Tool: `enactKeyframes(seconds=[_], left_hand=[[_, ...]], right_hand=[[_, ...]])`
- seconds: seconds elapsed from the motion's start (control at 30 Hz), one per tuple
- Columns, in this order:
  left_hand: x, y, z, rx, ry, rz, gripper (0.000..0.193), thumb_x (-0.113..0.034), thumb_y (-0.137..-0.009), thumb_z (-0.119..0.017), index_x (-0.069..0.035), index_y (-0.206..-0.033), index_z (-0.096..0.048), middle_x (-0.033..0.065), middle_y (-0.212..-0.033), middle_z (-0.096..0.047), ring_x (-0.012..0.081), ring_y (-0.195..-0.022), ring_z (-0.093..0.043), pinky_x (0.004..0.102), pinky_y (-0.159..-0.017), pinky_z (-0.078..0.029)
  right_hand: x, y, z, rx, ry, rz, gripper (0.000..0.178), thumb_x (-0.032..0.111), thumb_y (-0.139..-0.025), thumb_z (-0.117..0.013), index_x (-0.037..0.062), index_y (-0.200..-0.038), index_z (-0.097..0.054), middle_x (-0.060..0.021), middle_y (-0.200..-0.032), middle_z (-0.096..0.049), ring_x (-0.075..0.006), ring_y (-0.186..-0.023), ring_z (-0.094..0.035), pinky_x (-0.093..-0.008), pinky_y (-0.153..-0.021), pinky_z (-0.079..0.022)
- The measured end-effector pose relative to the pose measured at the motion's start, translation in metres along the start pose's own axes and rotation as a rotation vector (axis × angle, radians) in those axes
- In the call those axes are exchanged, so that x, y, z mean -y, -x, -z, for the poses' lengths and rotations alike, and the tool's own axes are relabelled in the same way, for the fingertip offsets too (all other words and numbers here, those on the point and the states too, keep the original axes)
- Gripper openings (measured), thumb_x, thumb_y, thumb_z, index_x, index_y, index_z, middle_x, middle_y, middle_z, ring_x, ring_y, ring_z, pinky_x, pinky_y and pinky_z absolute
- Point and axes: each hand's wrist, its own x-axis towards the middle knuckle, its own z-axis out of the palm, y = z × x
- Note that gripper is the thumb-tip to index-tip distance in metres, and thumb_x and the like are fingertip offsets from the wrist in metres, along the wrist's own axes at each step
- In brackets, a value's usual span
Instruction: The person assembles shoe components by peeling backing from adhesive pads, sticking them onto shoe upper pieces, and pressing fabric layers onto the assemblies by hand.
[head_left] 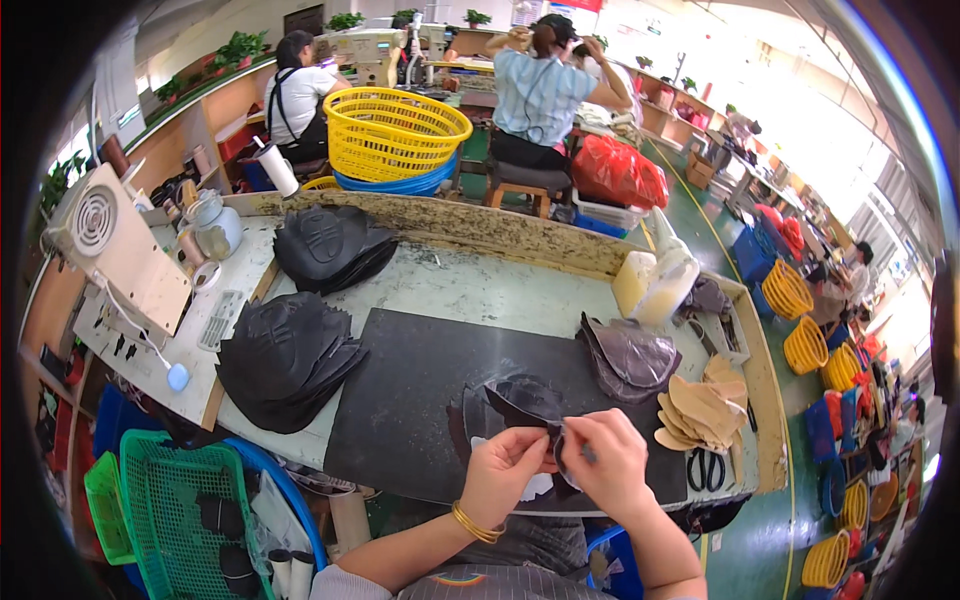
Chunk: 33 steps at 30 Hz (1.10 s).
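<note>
Over the front part of a black work mat (420, 360), my left hand (505, 465) and my right hand (608, 455) are close together. Both have their fingers pinched on the edge of a dark, curved shoe-upper piece (527, 397). My fingers hide where exactly they grip it. More dark cut pieces (462, 425) lie beside and under it on the mat, with something whitish below my hands. Right of the mat sit a stack of shiny dark pieces (630, 358) and a pile of tan shaped pieces (703, 408). Black-handled scissors (706, 468) lie near my right hand.
Two stacks of black shoe pieces (290, 360) stand at the left. A plastic jug (668, 280) is at the back right, inside the raised wooden rim (480, 232). A beige machine (125, 250) stands far left, above a green basket (180, 500). Co-workers sit beyond a yellow basket (395, 130).
</note>
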Motion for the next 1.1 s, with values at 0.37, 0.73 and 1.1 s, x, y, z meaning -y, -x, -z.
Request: enactKeyframes(seconds=[0.37,0.73,1.1], left_hand=[[0.003,-0.003,0.014,-0.016,-0.312,-0.304,0.011,-0.003,-0.086,-0.06,-0.002,-0.086,-0.05,0.003,-0.08,-0.057,0.0074,-0.064,-0.056,0.0204,-0.056,-0.047],[0.007,0.011,-0.006,-0.222,0.06,0.086,0.017,-0.005,-0.08,-0.065,-0.002,-0.091,-0.054,0.0071,-0.084,-0.056,0.0129,-0.072,-0.056,0.0245,-0.062,-0.047],[0.055,0.009,-0.014,-0.296,-0.711,-0.481,0.018,-0.013,-0.093,-0.049,0.0,-0.082,-0.053,0.0011,-0.07,-0.053,0.0072,-0.065,-0.047,0.0226,-0.059,-0.04]], right_hand=[[0.018,0.005,-0.014,-0.068,-0.841,-0.793,0.004,0.001,-0.082,-0.06,-0.0006,-0.085,-0.057,-0.0013,-0.073,-0.056,-0.0041,-0.064,-0.051,-0.0192,-0.059,-0.042],[0.018,0.036,-0.04,-0.116,-0.292,-0.832,0.008,0.009,-0.088,-0.055,0.0023,-0.085,-0.051,-0.0142,-0.067,-0.057,-0.0282,-0.058,-0.058,-0.034,-0.05,-0.045],[0.021,0.057,-0.042,-0.304,-1.289,-1.428,0.012,0.015,-0.096,-0.043,0.008,-0.088,-0.047,0.0036,-0.066,-0.046,-0.0034,-0.054,-0.042,-0.0184,-0.046,-0.033]])
